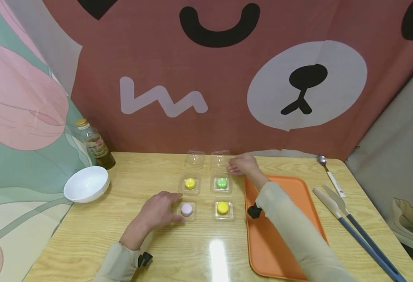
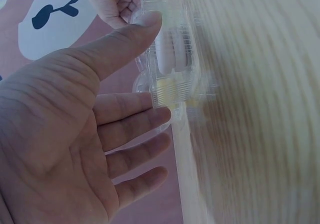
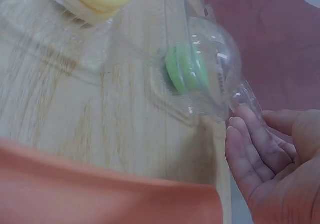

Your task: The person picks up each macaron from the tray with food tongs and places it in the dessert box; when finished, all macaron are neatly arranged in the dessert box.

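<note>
Small clear plastic boxes stand in two columns, each with a macaron: lilac [image 1: 186, 209], green [image 1: 222, 183], front yellow [image 1: 222, 207] and back yellow [image 1: 190, 183]. Two domed clear lids [image 1: 194, 158] stand open behind the back boxes. My left hand [image 1: 158, 209] is at the lilac macaron's box, thumb on the near side and straight, spread fingers [image 2: 135, 124] on the far side. At the back, my right hand [image 1: 243, 164] is beside the green macaron's box; its thumb and curled fingers [image 3: 250, 149] pinch the edge of the clear lid [image 3: 247, 101].
An orange tray [image 1: 276, 250] lies under my right forearm. Right of it are tongs [image 1: 359, 231] and a spoon [image 1: 329, 174]. A white bowl [image 1: 86, 184] and a bottle of dark liquid [image 1: 98, 149] stand at the left. A printed cloth hangs behind the table.
</note>
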Demonstrator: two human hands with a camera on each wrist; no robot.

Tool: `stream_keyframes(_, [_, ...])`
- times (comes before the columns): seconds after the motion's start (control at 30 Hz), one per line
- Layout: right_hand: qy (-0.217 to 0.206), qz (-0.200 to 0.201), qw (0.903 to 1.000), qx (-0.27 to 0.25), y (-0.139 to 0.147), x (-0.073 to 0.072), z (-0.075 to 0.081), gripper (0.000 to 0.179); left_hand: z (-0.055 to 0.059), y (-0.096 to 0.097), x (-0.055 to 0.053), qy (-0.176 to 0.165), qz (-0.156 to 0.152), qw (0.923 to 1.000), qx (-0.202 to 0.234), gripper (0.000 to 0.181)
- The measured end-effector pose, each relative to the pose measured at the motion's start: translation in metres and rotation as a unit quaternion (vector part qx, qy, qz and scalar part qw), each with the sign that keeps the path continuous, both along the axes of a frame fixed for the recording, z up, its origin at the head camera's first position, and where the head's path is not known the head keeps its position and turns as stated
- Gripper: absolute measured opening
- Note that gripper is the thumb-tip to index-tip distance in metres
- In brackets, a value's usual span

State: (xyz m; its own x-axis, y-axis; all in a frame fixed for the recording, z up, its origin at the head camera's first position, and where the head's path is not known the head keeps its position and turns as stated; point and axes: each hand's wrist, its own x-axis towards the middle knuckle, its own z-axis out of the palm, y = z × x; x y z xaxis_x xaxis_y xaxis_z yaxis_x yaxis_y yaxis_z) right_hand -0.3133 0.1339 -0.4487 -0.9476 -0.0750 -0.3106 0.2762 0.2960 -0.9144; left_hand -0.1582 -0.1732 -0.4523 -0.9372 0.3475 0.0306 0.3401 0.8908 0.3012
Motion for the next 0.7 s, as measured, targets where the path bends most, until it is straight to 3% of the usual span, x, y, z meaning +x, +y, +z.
stream_keyframes(0.4, [0.029, 0.012, 0.9995, -0.007, 0.017, 0.012, 0.029, 0.035, -0.002, 0.001, 0.000, 0.009, -0.002, 0.9999, 0.010, 0.072])
stream_keyframes(0.7, [0.044, 0.030, 0.9986, -0.003, 0.016, 0.030, 0.035, 0.037, -0.003, 0.001, 0.001, 0.011, -0.001, 0.9999, 0.009, 0.073])
